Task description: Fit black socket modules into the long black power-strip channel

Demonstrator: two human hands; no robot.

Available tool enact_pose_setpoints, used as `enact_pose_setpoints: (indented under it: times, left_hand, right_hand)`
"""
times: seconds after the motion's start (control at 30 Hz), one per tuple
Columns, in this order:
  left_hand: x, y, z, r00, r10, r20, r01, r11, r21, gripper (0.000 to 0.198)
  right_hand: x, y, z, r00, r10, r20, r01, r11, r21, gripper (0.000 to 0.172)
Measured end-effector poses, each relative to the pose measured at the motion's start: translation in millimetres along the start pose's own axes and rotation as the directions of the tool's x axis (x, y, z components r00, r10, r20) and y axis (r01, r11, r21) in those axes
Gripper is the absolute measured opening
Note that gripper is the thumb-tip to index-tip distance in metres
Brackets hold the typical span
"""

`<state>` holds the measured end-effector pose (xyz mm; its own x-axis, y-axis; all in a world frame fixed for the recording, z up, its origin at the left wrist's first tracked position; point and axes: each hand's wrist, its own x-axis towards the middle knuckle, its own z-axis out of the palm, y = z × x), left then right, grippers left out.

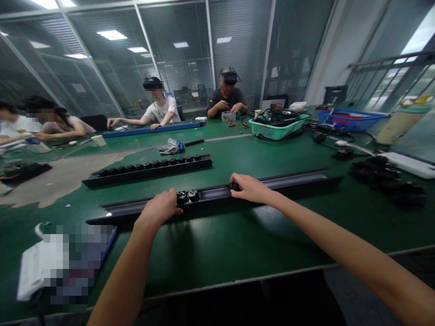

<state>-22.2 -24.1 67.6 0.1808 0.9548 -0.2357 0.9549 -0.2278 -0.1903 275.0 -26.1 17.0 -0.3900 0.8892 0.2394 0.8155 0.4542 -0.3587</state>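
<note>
A long black channel-shaped rail [214, 194] lies on the green table in front of me. My left hand [160, 207] is closed around the rail left of its middle, thumb on the near side. Beside those fingers, two small black parts with shiny tops [192, 195] sit in the channel. My right hand [250, 188] pinches another small black part [234, 186] at the channel, farther right; its underside is hidden, so I cannot tell whether it touches the channel floor. Behind lies a second black rail [149, 170] with a row of several such parts.
Several loose black parts [387, 179] lie in a pile at the right. Farther back stand a green basket [278, 129] with cables and a blue basket [353, 120]. Grey gloves [172, 146] lie beyond the rails. Several people sit across the table [204, 253].
</note>
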Motion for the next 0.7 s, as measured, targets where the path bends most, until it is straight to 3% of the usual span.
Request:
enact_pose_setpoints:
  times: [0.1,0.3,0.43,0.7]
  left_hand:
    - [-1.0,-0.2,-2.3,0.999,-0.005,0.054,0.002,0.998,0.062,0.036]
    - [-3.2,11.9,-2.1,0.999,-0.029,0.022,0.027,0.996,0.085,0.033]
    - [0.3,15.0,3.1,0.999,-0.051,-0.005,0.051,0.995,0.085,0.039]
    - [9.2,11.0,13.2,0.997,-0.063,-0.043,0.066,0.996,0.061,0.045]
  right_hand:
    - [-19.9,27.5,-12.6,0.998,0.054,-0.031,-0.054,0.999,-0.002,0.026]
    - [-73.3,98.9,-49.0,0.984,0.169,-0.05,-0.172,0.984,-0.049,0.032]
    - [-109.4,154.7,-77.4,0.95,0.299,-0.087,-0.306,0.947,-0.097,0.035]
    - [-153.9,254.0,-125.9,0.87,0.494,0.016,-0.491,0.868,-0.078,0.036]
